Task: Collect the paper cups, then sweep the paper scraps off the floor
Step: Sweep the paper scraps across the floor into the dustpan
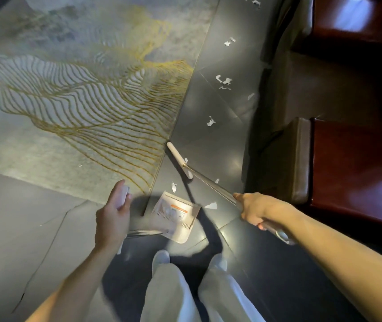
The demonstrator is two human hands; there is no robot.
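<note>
My right hand (256, 211) grips the metal pole of a broom (211, 183), whose white head (179, 159) rests on the dark floor tiles ahead. My left hand (113, 214) holds the white top of the dustpan handle. The white dustpan (176, 217) stands on the floor in front of my feet, with crumpled white paper in it. White paper scraps (224, 81) lie scattered along the dark tiles beyond the broom, a scrap (211, 122) lies midway, and a few small pieces (211, 206) sit beside the pan. No paper cup shows clearly.
A grey carpet (81, 94) with gold wavy lines covers the floor to the left, its edge running diagonally beside the tiles. Dark red wooden furniture (357, 168) with a padded seat edge stands at the right. My two feet (161, 256) are just behind the dustpan.
</note>
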